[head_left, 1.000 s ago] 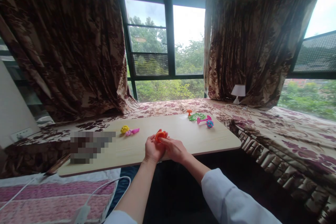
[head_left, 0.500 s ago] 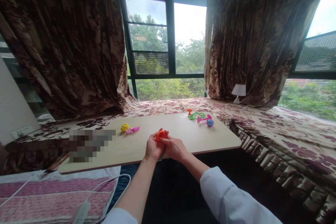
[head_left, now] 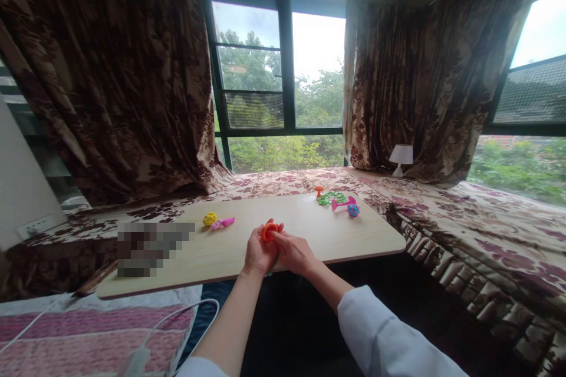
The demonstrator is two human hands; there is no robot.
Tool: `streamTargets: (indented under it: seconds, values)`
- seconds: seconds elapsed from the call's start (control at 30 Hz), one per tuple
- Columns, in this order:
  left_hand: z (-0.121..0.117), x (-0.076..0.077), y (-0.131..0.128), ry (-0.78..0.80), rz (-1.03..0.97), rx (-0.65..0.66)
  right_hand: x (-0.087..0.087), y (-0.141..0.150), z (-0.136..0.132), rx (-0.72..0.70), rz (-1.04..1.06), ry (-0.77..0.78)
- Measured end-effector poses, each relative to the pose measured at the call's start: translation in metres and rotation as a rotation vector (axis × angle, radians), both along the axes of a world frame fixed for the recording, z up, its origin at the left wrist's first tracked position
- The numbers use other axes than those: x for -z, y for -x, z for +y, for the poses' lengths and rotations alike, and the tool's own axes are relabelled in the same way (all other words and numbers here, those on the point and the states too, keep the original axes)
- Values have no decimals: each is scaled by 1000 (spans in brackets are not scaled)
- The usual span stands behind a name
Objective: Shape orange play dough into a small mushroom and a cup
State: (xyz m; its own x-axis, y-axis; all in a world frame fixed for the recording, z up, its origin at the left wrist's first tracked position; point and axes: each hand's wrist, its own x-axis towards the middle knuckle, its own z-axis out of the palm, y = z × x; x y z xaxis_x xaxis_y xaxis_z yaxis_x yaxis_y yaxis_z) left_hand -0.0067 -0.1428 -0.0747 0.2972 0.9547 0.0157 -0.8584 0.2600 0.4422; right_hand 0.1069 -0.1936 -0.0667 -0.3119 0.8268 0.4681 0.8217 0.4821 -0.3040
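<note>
Above the table's near edge, my left hand [head_left: 259, 254] is curled around a small round orange cup-like piece [head_left: 267, 232] with a hollow opening. My right hand [head_left: 295, 252] presses against the left one, its fingers closed on the piece's right rim. Its underside is hidden in my palm. Left of my hands lie a yellow lumpy toy [head_left: 210, 220] and a pink toy [head_left: 223, 223], touching or nearly so. At the far right sit an orange knob-shaped piece [head_left: 319, 190], a green bead string [head_left: 331, 198], a magenta dumbbell-shaped piece [head_left: 342, 204] and a blue spiky ball [head_left: 353, 210].
The pale wooden table [head_left: 305, 218] holds a pixelated patch [head_left: 150, 247] on its left. A floral-covered ledge [head_left: 283, 181] runs behind it, bearing a small white lamp [head_left: 401, 158]. A white cable [head_left: 177, 311] and a power strip [head_left: 138, 360] lie on a pink quilt [head_left: 66, 333] at lower left.
The camera view has tilted slightly up and down. Both hands stay together around the orange piece, which shows at a barely different angle; the toys on the table have not moved.
</note>
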Motion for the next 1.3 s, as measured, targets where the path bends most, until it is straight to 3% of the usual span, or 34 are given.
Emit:
streamTargets:
  seconds: [0.6, 0.93, 1.3]
  values:
    - [3, 4, 3, 7, -9, 6, 12, -1, 8, -43, -63, -75]
    - [1, 2, 1, 2, -3, -11, 12, -2, 10, -47, 71, -101]
    - [4, 5, 1, 19, 1, -12, 13, 0, 10, -26, -64, -90]
